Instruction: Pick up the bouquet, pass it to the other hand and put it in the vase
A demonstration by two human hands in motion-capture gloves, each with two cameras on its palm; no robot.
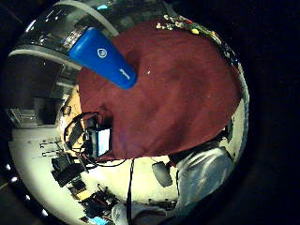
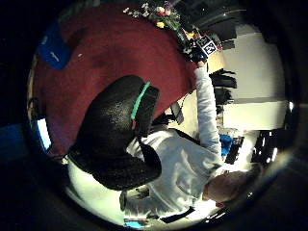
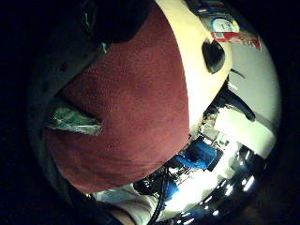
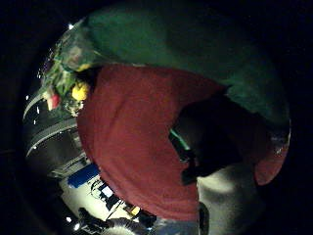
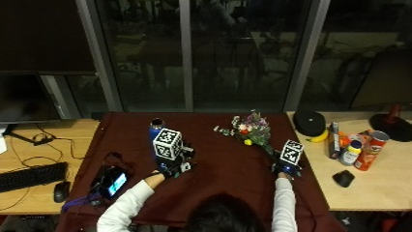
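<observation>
Maroon cloth (image 5: 219, 179) covers bench; blue vase (image 5: 155, 133) upright, far-left. Right hand (image 5: 284, 169) grips bouquet (image 5: 252, 131) stem end; blooms lie on cloth, pointing away from person. Left hand (image 5: 172, 168) near vase; fingers' state: cannot tell.

The outside view looks down from above and behind the person's head onto the counter (image 5: 212, 193) under its dark red cloth. Both left palm views face that cloth from some way off and share the blue vase (image 1: 102, 57). Both right palm views sit close to the bouquet (image 4: 68, 85) on that cloth.
</observation>
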